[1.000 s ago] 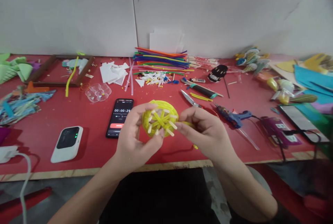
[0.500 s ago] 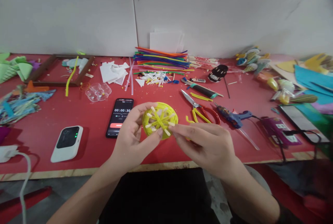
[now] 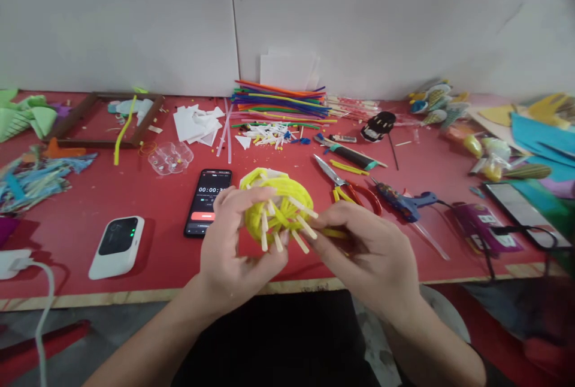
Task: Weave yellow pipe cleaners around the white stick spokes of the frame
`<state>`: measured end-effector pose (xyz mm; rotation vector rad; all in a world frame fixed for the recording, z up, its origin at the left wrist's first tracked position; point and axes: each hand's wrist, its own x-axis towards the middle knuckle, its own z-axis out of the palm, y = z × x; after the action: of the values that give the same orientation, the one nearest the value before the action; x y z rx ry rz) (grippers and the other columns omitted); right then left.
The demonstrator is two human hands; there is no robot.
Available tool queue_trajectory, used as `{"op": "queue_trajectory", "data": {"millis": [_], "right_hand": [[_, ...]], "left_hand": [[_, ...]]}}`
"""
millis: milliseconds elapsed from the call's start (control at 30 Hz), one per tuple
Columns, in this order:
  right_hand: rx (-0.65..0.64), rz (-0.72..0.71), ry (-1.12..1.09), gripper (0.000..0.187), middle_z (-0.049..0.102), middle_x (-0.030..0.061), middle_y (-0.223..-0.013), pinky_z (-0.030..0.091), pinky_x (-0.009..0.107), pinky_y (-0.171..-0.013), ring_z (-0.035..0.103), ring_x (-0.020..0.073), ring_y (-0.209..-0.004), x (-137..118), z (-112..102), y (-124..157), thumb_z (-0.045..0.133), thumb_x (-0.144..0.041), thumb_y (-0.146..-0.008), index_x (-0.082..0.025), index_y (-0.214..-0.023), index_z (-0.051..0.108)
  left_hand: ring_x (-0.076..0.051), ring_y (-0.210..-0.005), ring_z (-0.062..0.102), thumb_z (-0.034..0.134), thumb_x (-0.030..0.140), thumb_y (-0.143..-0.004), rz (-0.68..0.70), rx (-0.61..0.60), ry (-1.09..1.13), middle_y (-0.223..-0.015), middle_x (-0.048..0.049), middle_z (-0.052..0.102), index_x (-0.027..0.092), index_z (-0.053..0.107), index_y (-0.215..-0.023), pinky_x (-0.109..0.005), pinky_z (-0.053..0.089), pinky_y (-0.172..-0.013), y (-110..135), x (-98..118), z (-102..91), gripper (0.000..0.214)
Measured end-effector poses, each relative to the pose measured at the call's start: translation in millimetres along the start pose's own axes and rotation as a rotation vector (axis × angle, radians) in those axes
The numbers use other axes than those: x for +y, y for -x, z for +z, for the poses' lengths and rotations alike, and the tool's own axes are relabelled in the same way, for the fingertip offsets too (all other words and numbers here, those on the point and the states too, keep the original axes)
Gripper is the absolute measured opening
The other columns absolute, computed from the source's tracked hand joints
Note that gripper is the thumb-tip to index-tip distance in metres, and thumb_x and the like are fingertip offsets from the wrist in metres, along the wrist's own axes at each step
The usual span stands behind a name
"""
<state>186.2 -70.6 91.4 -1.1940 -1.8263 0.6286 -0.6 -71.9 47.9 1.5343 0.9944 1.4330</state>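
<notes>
A small round basket [image 3: 281, 195] wound from yellow pipe cleaner hangs above the table edge, its pale wooden sticks pointing toward me. My left hand [image 3: 242, 237] is closed around its left side, thumb below and fingers over the top. My right hand [image 3: 363, 249] is at the basket's right side, thumb and forefinger pinched together near the stick ends. A length of yellow pipe cleaner [image 3: 336, 233] runs at those fingers; its far end is hidden by the hand.
Red-handled scissors [image 3: 332, 171] and a blue hot glue gun [image 3: 406, 201] lie to the right. A phone with a running timer [image 3: 204, 201] and a white device [image 3: 117, 246] lie left. Colored pipe cleaners [image 3: 278, 99] and a black basket [image 3: 378, 126] are at the back.
The basket has tilted, so its sticks now point down toward me and more of its yellow side shows. My right hand has shifted slightly right and down.
</notes>
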Motion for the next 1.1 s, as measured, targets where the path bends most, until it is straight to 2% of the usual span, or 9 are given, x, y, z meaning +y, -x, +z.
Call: {"op": "queue_trajectory", "data": {"millis": [100,200,300,467,667,800,867,967,1100], "right_hand": [[-0.039,0.172,-0.159,0.010,0.068,0.0009,-0.067,0.047,0.021,-0.045,0.059,0.0115,-0.054,2.3,0.3,-1.7,0.076,-0.025,-0.081,-0.021,-0.076,0.069],[-0.057,0.283,-0.294,0.022,0.065,0.0005,-0.062,0.042,0.020,-0.043,0.053,0.0102,-0.051,6.0,1.4,-2.6,0.081,-0.033,-0.077,-0.019,-0.069,0.066],[-0.081,0.356,-0.362,0.028,0.061,-0.0008,-0.058,0.036,0.020,-0.041,0.046,0.0084,-0.048,8.9,2.1,-2.2,0.084,-0.037,-0.074,-0.019,-0.066,0.064],[-0.092,0.381,-0.408,0.030,0.053,-0.0042,-0.052,0.026,0.019,-0.040,0.035,0.0056,-0.045,11.5,1.6,-2.4,0.088,-0.035,-0.070,-0.018,-0.064,0.064],[-0.054,0.370,-0.383,0.033,0.050,-0.0046,-0.051,0.025,0.020,-0.039,0.033,0.0058,-0.045,12.5,3.3,-2.6,0.089,-0.039,-0.069,-0.018,-0.064,0.064],[0.000,0.317,-0.316,0.026,0.040,-0.0074,-0.050,0.022,0.020,-0.039,0.026,0.0054,-0.045,14.7,7.2,-0.2,0.083,-0.033,-0.076,-0.019,-0.066,0.064],[0.005,0.308,-0.321,0.021,0.044,-0.0068,-0.053,0.026,0.020,-0.040,0.031,0.0059,-0.046,16.3,8.9,-0.1,0.081,-0.030,-0.078,-0.019,-0.071,0.064],[-0.032,0.329,-0.428,0.021,0.058,-0.0032,-0.069,0.044,0.019,-0.050,0.052,0.0086,-0.057,18.5,9.6,-1.5,0.082,-0.026,-0.077,-0.021,-0.080,0.062],[-0.098,0.362,-0.504,0.025,0.063,-0.0014,-0.080,0.054,0.021,-0.063,0.064,0.0117,-0.070,21.5,7.1,-3.2,0.081,-0.025,-0.077,-0.023,-0.091,0.060]], "left_hand": [[-0.025,-0.086,0.059,0.075,0.011,-0.073,0.218,0.048,-0.201,-0.098,-0.0023,0.065,0.037,0.057,-0.125,-0.059,0.043,-0.101,-4.5,0.7,1.1,0.061],[-0.024,-0.081,0.055,0.074,0.010,-0.070,0.318,0.041,-0.272,-0.092,-0.0007,0.063,0.038,0.057,-0.126,-0.059,0.040,-0.098,-8.6,2.5,2.8,0.065],[-0.023,-0.078,0.054,0.074,0.009,-0.069,0.329,0.046,-0.273,-0.088,0.0000,0.062,0.038,0.058,-0.126,-0.057,0.040,-0.096,-9.4,3.7,3.3,0.066],[-0.023,-0.078,0.054,0.075,0.009,-0.069,0.318,0.036,-0.273,-0.089,0.0003,0.063,0.038,0.057,-0.127,-0.055,0.039,-0.094,-8.8,4.5,2.5,0.067],[-0.023,-0.079,0.055,0.073,0.009,-0.071,0.316,0.029,-0.273,-0.094,-0.0005,0.066,0.037,0.057,-0.128,-0.055,0.038,-0.095,-9.5,6.2,3.6,0.066],[-0.025,-0.085,0.055,0.072,0.009,-0.073,0.296,0.029,-0.243,-0.095,-0.0023,0.064,0.036,0.056,-0.129,-0.054,0.041,-0.094,-8.4,0.3,3.9,0.065],[-0.025,-0.088,0.056,0.072,0.006,-0.072,0.281,0.029,-0.205,-0.097,-0.0034,0.063,0.034,0.056,-0.130,-0.052,0.044,-0.093,-6.9,-5.0,3.1,0.066],[-0.024,-0.091,0.060,0.072,0.003,-0.072,0.214,0.015,-0.151,-0.105,-0.0053,0.064,0.031,0.057,-0.129,-0.047,0.049,-0.090,-4.4,-11.4,0.3,0.066],[-0.024,-0.097,0.065,0.073,0.007,-0.076,0.007,-0.049,-0.026,-0.114,-0.0064,0.066,0.032,0.057,-0.128,-0.038,0.055,-0.083,-6.0,-10.9,-5.4,0.060]]}}
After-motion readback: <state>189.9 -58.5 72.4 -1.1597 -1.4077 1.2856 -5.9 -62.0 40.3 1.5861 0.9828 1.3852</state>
